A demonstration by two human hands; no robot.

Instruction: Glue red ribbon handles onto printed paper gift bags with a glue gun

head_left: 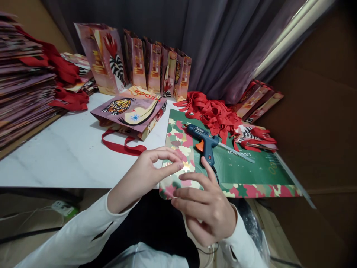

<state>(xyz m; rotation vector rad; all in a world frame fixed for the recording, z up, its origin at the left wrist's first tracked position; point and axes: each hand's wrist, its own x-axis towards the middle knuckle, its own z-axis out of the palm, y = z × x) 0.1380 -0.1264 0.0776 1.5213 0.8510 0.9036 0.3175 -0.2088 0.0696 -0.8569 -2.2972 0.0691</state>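
Plainly, a blue hot glue gun [205, 139] is laid on its side on a green printed sheet [237, 173], just beyond the right hand [206, 203], with its grip directed toward the fingers and its nozzle pointed to the far left. It should be found light and rigid; its plastic is likely to feel slightly slick, and the tip is best treated as hot. Hold is best taken around the grip, with a finger laid on the orange trigger [200, 146] and the palm kept clear of the black cord [215, 174].

The right hand is held loosely spread, its index finger extended toward the foot of the grip. The left hand [156, 167] is held narrow, with thumb and index fingertips close together. From this angle, it cannot be told whether the gun is touched or something thin is pinched.

Beyond the left hand, a butterfly-printed paper bag [134, 111] is laid on the white table [55, 163], its red ribbon handle [119, 148] looped toward that hand. It is probably light, crisp and easily creased, so it would be best lifted by the handle or the side folds.
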